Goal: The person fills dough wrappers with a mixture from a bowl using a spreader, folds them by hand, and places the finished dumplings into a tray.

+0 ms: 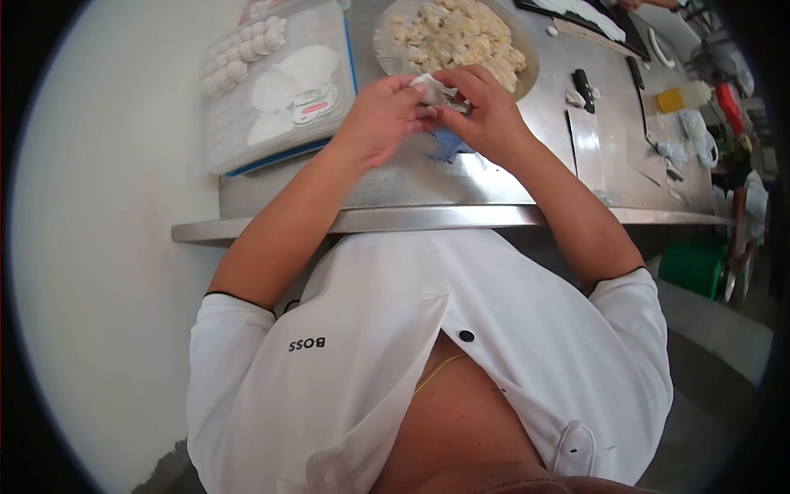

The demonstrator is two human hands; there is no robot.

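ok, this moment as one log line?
left hand: fingers on white piece | right hand: fingers on same piece | bowl: chunky mix inside | tray: left of bowl

A gap runs between bowl (389, 51) and knife (586, 142) — bowl bars the way ahead; tray (232, 136) blocks the left

Comm. kitchen or food-prep rm, by the looks: long s/steel worktop (403, 196) w/ a big bowl (532, 58) of chunky pale filling (457, 37), plus a plastic tray (234, 136) w/ rows of white dumplings (247, 53). Also on the top: broad-bladed knife (587, 148) & squeeze btl (683, 97) of yellow liq. Plain white wall (107, 206) at L; more kit, partly blurred, at far R.
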